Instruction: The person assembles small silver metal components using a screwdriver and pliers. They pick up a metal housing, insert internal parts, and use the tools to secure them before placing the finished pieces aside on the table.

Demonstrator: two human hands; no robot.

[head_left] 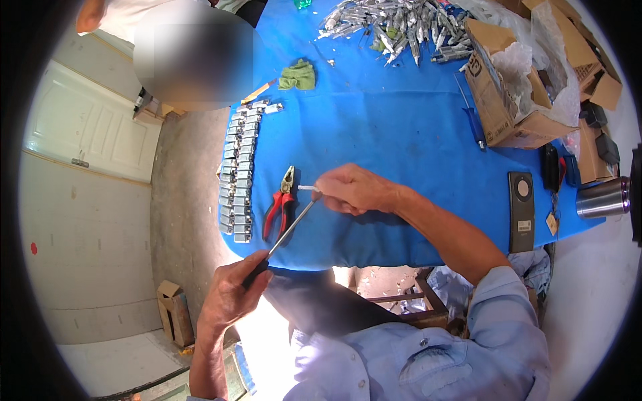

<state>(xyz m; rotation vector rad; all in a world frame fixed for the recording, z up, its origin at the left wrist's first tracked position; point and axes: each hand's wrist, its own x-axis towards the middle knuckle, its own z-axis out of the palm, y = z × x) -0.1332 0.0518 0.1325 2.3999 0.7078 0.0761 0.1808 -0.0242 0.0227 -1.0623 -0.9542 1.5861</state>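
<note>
- Pliers (286, 189): on the table (401, 127), between the metal pieces (244, 182) and the right hand (358, 190).
- Screwdriver (256, 272): in the left hand (231, 291).
- Pile of parts (409, 28): table's far side, left of the cardboard box (490, 110).

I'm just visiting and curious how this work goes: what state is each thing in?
Left hand: closed around the screwdriver
Right hand: pinching a small pale piece
Screwdriver: held, tip at right hand
Pliers: lying unheld
Silvery blocks: lined up
Green cloth: crumpled
Cardboard box: open
White door: shut
</note>
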